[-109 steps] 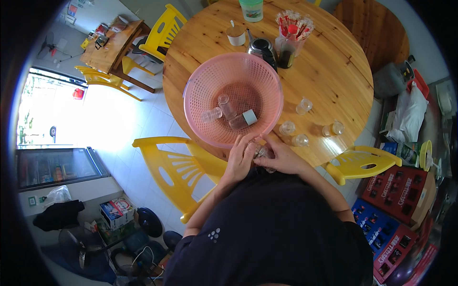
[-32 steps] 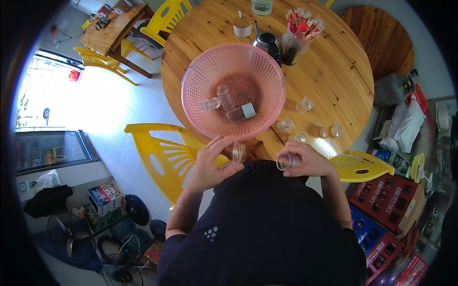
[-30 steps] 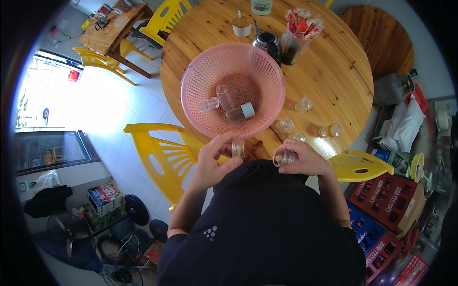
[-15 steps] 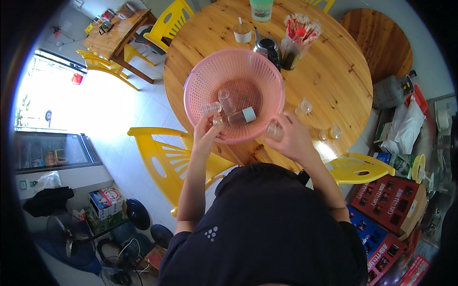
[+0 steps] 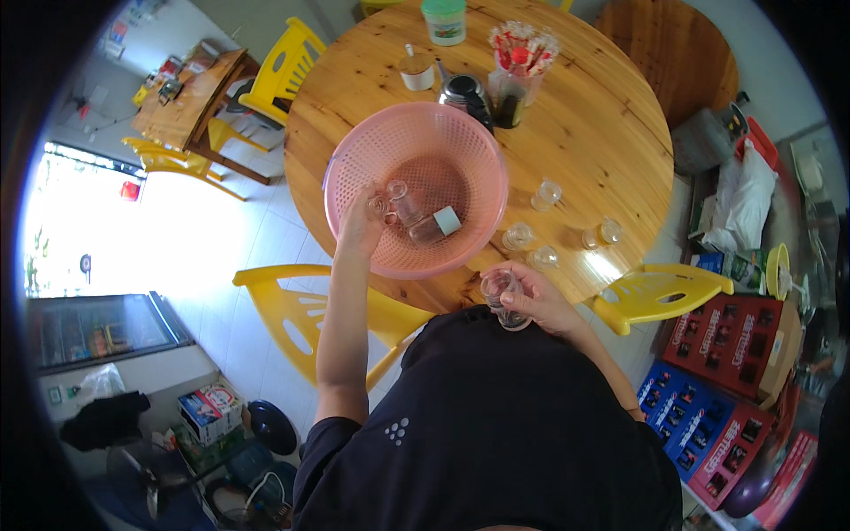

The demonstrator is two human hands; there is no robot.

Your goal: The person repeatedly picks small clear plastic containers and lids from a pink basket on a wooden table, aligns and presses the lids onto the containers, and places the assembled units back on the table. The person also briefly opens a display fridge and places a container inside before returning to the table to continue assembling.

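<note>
A pink plastic basket (image 5: 478, 146) sits at the near edge of the round wooden table. My left hand (image 5: 359, 223) reaches over its left rim, fingers closed around a small clear glass (image 5: 379, 208). Beside that lie another clear glass (image 5: 403, 200) and a clear jar with a white lid (image 5: 445, 220). My right hand (image 5: 542, 303) is close to my body, just off the table edge, gripping a clear drinking glass (image 5: 500, 285); whether it is one glass or two together is hard to tell. Small clear glasses stand right of the basket, including one (image 5: 546, 195) and another (image 5: 603, 234).
Behind the basket are a metal kettle (image 5: 464, 91), a dark bottle (image 5: 508, 108), a bundle of red-and-white wrapped sticks, a white pot (image 5: 416, 73) and a green-lidded tub (image 5: 444, 25). Yellow chairs (image 5: 660, 292) stand close on both sides. Bottle crates (image 5: 722, 341) are stacked at right.
Two more glasses now stand on the table just right of the basket. My right hand has drawn back toward my body with a glass in it. My left hand has moved further into the basket.
</note>
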